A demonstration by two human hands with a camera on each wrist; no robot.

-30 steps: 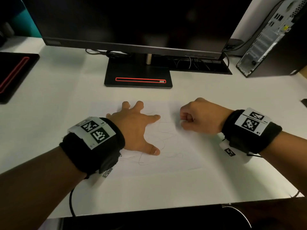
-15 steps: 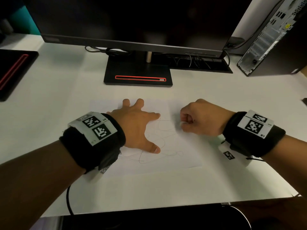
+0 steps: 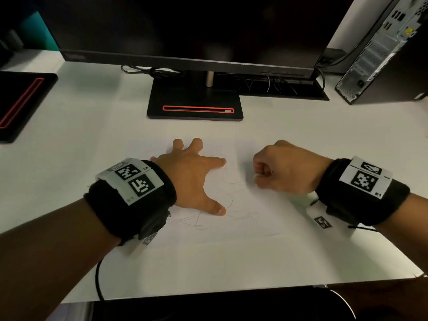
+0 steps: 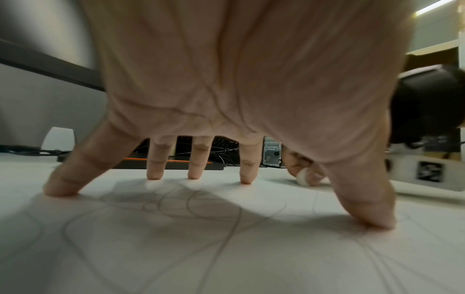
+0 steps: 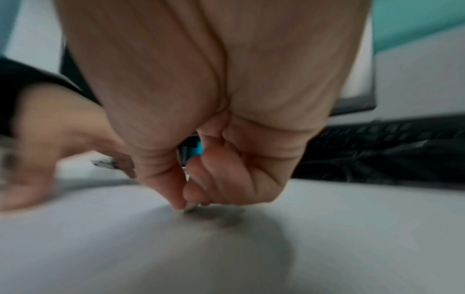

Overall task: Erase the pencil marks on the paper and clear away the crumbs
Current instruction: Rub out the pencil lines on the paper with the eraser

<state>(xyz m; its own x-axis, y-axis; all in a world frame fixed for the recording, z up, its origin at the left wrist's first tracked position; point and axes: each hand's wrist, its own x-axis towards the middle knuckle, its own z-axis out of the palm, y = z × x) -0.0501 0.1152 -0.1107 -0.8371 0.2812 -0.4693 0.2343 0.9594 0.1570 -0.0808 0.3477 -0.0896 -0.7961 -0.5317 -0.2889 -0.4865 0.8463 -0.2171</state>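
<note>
A white sheet of paper [image 3: 245,223] lies on the white desk [image 3: 92,135], covered with looping pencil marks [image 3: 228,193]. My left hand [image 3: 194,174] is spread flat on the sheet, fingertips [image 4: 247,177] pressing it down over the scribbles [image 4: 191,206]. My right hand [image 3: 282,167] is curled at the sheet's right part and pinches a small white eraser [image 3: 255,176], whose tip touches the paper [image 5: 327,238]. The eraser [image 4: 303,177] shows between the right fingers in the left wrist view, and as a pale sliver [image 5: 190,207] in the blurred right wrist view. No crumbs can be made out.
A black monitor [image 3: 185,31] stands behind the paper on a stand [image 3: 194,105] with a red slot. Cables and a keyboard [image 3: 278,86] lie behind it. A computer tower [image 3: 382,54] stands at the back right, a black pad [image 3: 20,103] at the left. The desk's front edge [image 3: 231,290] is near.
The left hand keeps pressing the paper. The right hand with the eraser has shifted only slightly at the right of the scribbles; its wrist view is motion-blurred.
</note>
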